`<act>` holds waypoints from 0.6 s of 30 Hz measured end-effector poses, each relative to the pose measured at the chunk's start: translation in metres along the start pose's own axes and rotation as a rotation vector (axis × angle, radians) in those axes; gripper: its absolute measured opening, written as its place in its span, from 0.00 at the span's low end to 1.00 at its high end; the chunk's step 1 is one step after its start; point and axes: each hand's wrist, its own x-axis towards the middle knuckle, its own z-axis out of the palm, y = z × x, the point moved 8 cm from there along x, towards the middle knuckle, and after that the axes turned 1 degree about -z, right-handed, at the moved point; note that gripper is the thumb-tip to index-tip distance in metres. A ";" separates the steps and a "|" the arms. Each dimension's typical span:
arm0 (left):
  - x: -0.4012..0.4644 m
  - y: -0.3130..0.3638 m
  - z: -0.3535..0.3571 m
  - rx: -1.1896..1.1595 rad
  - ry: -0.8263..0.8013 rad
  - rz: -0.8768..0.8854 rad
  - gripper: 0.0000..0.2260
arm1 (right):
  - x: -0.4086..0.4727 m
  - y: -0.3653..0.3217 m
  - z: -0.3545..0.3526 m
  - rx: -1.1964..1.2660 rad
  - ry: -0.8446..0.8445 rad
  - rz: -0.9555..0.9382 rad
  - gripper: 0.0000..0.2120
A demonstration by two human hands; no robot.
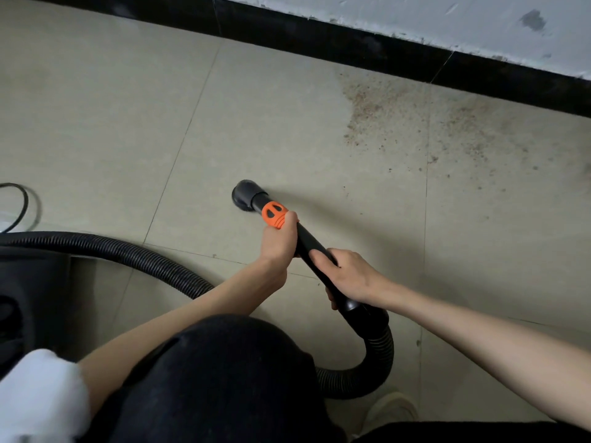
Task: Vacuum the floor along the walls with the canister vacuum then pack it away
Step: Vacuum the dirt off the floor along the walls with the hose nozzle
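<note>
A black vacuum wand [308,244] with an orange collar [274,215] ends in a round black brush nozzle [244,194] that sits on the pale tiled floor. My left hand [277,242] grips the wand just behind the orange collar. My right hand [347,276] grips it lower down, near where the ribbed black hose [377,356] joins. The hose loops round behind my knee and runs left to the dark canister [22,282], only partly in view. A patch of brownish dust and crumbs [399,113] lies on the tiles to the right of the nozzle, close to the wall.
A black skirting board [319,36] runs along the foot of the pale wall [431,14] at the top. A black power cord [22,203] curls on the floor at the left edge. My dark-trousered knee [230,372] and a light shoe [390,410] fill the bottom.
</note>
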 end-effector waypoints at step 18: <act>-0.014 0.005 0.101 0.335 -0.543 -0.054 0.09 | -0.029 0.037 -0.032 0.471 0.302 0.208 0.20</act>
